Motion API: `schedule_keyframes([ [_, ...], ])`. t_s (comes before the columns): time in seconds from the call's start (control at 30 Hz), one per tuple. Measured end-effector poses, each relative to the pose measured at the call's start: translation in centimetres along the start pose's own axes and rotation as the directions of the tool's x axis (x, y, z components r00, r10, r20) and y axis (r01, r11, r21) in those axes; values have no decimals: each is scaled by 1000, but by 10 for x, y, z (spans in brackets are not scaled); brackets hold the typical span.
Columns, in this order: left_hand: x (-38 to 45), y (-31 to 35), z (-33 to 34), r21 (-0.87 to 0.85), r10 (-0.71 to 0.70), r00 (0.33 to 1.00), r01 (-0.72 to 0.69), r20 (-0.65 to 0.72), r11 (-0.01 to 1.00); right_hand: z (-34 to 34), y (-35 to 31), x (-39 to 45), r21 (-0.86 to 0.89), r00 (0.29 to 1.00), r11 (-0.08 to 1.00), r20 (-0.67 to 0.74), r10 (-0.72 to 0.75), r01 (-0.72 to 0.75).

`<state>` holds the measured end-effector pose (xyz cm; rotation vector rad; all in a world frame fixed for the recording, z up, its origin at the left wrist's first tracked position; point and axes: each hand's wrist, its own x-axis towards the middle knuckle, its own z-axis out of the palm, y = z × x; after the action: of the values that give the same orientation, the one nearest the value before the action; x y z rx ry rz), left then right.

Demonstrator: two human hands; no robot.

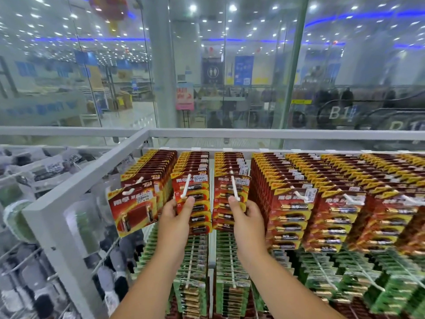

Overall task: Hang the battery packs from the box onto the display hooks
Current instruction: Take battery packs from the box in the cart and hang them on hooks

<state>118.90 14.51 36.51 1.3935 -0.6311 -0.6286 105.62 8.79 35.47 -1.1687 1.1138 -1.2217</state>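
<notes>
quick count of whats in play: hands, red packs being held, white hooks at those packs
hands: 2 (left hand, right hand)
red packs held: 2 (left pack, right pack)
white hooks at them: 2 (left hook, right hook)
total: 6

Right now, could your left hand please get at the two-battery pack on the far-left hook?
Probably yes: the left hand holds a red pack on the neighbouring hook, and the two-battery pack hangs unobstructed beside it.
</notes>
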Motion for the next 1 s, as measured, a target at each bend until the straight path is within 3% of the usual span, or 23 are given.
schedule_keyframes([
  [0.2,2,-5,2,47,37,997,-34,-71,998,-1,2,11,6,1000,1000,-2,17,-17],
  [0.33,2,-6,-3,20,-20,996,22,-90,1000,-1,5,8,-8,1000,1000,3,30,-30],
  [0.6,-13,-5,-12,46,-14,1000,15,-13,999,-7,9,-14,-21,997,998,58,59,-58],
  [0.9,-49,-29,-44,231,-54,998,48,21,972,-31,28,-55,-178,989,974,24,143,-137],
  [1.0,-71,-36,-48,201,-57,994,37,96,979,-44,32,-71,-152,985,976,43,165,-157],
])
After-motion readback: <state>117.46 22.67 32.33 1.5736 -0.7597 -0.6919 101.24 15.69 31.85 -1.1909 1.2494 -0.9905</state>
